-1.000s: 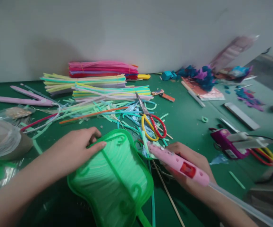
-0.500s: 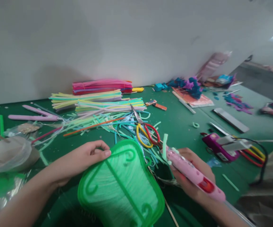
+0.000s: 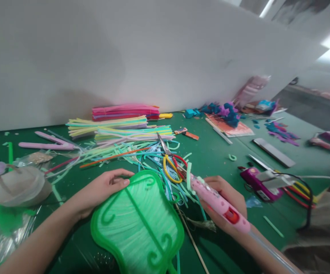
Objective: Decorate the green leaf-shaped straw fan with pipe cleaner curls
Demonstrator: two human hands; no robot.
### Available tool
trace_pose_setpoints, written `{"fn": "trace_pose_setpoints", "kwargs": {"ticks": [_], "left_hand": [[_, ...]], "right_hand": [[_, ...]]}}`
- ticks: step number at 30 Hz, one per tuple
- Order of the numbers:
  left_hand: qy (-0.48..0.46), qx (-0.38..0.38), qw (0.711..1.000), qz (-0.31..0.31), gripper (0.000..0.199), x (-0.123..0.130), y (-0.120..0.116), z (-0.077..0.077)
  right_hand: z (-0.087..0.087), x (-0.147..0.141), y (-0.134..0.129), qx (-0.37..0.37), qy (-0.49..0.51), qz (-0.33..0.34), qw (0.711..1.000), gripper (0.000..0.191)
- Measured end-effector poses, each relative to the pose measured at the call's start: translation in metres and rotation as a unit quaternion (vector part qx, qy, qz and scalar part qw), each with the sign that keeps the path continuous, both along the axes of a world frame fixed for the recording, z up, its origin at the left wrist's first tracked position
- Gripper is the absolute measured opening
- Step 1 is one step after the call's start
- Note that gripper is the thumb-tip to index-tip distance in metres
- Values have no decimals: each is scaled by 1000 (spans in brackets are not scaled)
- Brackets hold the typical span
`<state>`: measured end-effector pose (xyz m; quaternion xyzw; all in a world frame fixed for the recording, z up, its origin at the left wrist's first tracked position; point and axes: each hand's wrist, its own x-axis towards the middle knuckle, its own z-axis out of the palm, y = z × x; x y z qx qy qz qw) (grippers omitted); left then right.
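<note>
My left hand point(image 3: 107, 190) pinches the upper left edge of a green fan-shaped piece point(image 3: 142, 220), with the thumb on top. The piece has a thick fuzzy rim, a pale streaked face, a straight central rib and several curled scrolls. In my right hand point(image 3: 227, 198) is a pink hot glue gun point(image 3: 219, 201), its nozzle end pointing up and left, a clear glue stick trailing from its rear. A short pale green pipe cleaner piece point(image 3: 189, 177) stands at the nozzle end. Just beyond it lie scissors point(image 3: 172, 163) with red and yellow handles.
Bundles of pipe cleaners point(image 3: 107, 127) lie along the wall among loose clippings. A pink flat iron point(image 3: 47, 144) and a tub point(image 3: 19, 188) are on the left. On the right sit a purple power strip point(image 3: 260, 184), a grey bar point(image 3: 273, 152) and a thin stick point(image 3: 192, 239) near the front.
The glue gun and right hand have shifted left and slightly down in the view. The green piece has tilted and moved a little left, with the left hand still on its edge.
</note>
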<state>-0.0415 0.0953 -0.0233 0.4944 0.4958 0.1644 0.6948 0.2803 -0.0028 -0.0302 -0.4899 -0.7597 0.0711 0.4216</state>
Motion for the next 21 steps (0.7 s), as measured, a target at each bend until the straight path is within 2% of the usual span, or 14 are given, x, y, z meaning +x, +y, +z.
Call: {"fn": "trace_pose_setpoints", "kwargs": {"ticks": [4, 8, 12, 16, 18, 21], "left_hand": [[-8, 15, 1000, 3, 53, -11, 12, -7], [1, 11, 1000, 22, 50, -32, 28, -11], [-36, 1, 999, 30, 52, -47, 40, -15], [-59, -10, 998, 15, 49, -50, 44, -17], [-62, -18, 998, -7, 46, -50, 45, -17], [-57, -30, 997, -41, 39, -48, 43, -17]], "right_hand": [[3, 0, 5, -26, -12, 23, 999, 15], [6, -11, 24, -9, 6, 1, 1000, 7], [10, -29, 40, -86, 72, -37, 993, 12], [23, -41, 40, -129, 131, -32, 982, 12], [32, -44, 36, -133, 120, -28, 983, 13], [43, -48, 33, -125, 51, -5, 991, 10]]}}
